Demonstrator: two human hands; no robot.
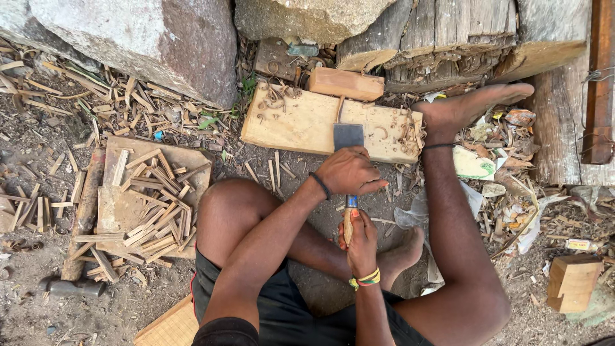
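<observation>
I sit on the ground with a pale wooden block (301, 122) in front of me. A broad steel chisel blade (348, 136) rests on the block's near edge. My left hand (349, 172) lies over the tool just behind the blade, fingers curled on it. My right hand (360, 242) grips the wooden handle (348, 224) lower down, close to my body. Curled shavings (275, 96) lie on the block. My right foot (471, 106) presses against the block's right end.
A board with several thin wooden slats (150, 198) lies to my left. A hammer (73, 286) rests at the lower left. A small wooden block (346, 83) sits behind the work block, another (570, 282) at the lower right. Large stones (166, 45) and logs (448, 32) stand behind.
</observation>
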